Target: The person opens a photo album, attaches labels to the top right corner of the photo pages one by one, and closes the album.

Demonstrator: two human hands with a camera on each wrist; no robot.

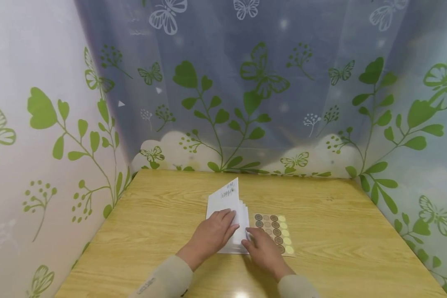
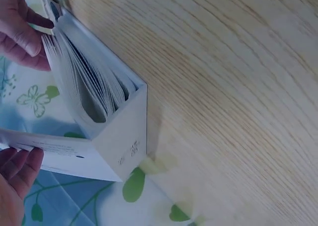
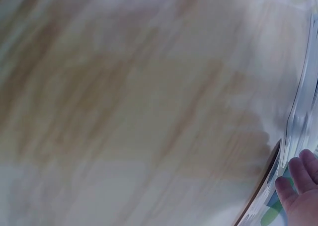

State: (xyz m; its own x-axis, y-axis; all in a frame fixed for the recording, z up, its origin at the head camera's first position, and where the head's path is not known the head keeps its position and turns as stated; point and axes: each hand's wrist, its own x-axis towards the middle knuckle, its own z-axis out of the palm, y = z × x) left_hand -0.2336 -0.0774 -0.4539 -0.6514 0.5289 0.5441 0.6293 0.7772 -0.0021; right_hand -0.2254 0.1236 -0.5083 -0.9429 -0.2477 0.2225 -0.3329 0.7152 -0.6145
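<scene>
I see the left hand (image 1: 213,231) lying on the white book (image 1: 220,205), fingers nearly straight; the right hand (image 1: 264,251) touches the pages (image 2: 74,77), thumb and index finger apart.

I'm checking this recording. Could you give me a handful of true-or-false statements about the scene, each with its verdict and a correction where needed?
1. The white book is open, its pages fanned. True.

2. Both hands are well away from the book. False: the left hand rests on it and the right hand is at its page edges.

3. The sheet of round stickers has a yellow rightmost column in the head view. True.

4. That sheet lies left of the book in the head view. False: it lies to the right.

5. The table has a wood-grain top. True.

6. The curtain behind it is plain. False: the curtain carries butterflies and leaves.
</scene>
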